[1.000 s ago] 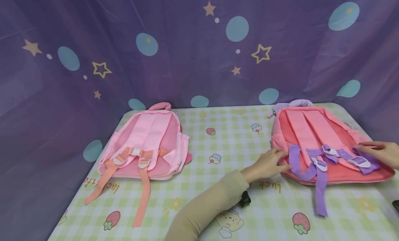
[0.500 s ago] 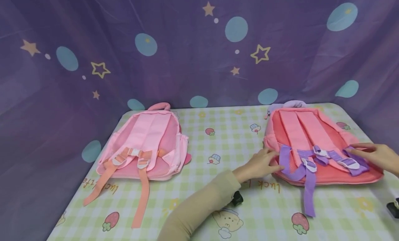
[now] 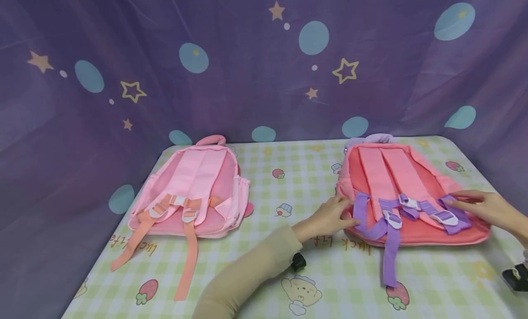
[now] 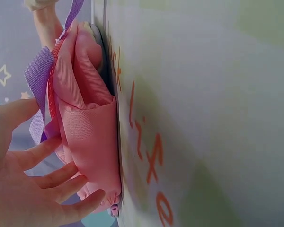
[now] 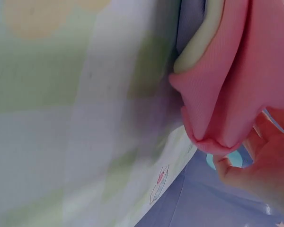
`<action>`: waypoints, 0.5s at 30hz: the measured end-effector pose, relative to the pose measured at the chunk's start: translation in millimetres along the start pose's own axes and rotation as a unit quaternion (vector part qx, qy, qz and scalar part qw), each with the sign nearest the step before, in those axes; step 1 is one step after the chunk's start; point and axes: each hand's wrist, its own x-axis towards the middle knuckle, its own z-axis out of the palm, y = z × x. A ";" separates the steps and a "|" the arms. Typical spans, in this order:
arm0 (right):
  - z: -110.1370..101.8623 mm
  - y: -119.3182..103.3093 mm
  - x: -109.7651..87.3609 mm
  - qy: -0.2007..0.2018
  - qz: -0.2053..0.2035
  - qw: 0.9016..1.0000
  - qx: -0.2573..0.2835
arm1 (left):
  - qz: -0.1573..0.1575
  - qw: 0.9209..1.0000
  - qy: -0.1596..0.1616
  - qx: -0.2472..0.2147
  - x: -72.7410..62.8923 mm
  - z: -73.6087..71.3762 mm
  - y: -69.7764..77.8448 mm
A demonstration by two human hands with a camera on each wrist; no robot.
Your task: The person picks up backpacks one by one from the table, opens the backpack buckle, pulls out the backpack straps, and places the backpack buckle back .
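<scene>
A coral-pink backpack [image 3: 420, 239] lies on the table at the right, its back panel and shoulder straps facing up. Purple webbing straps [image 3: 390, 259] with white buckles [image 3: 410, 203] cross its lower part. At the bag's left side is my left hand [image 3: 326, 220]. In the left wrist view its fingers [image 4: 61, 176] are spread and fairly straight against the side pocket [image 4: 92, 146], with the thumb beside a purple strap loop [image 4: 38, 75]. My right hand [image 3: 488, 209] rests on the right side. In the right wrist view, pink fabric [image 5: 236, 71] partly hides its fingers.
To the left lies a light-pink backpack [image 3: 206, 165] with orange straps [image 3: 191, 264], also back up. A green checked cloth with printed pictures covers the table [image 3: 255, 273]. Behind it hangs a purple star-patterned curtain [image 3: 247, 90].
The coral-pink backpack has slid to the left across the table, with both hands moving along at its sides. The light-pink backpack stays in place.
</scene>
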 end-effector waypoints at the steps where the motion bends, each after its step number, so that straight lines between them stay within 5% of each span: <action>1: 0.9 -2.1 0.0 0.000 -0.002 1.000 -0.002 | -0.002 1.000 0.000 -0.002 -1.8 -1.2 -1.0; 15: 15.6 -26.6 -2.5 0.016 -0.094 0.995 0.000 | -0.022 0.999 0.010 -0.024 -28.0 -12.4 -19.0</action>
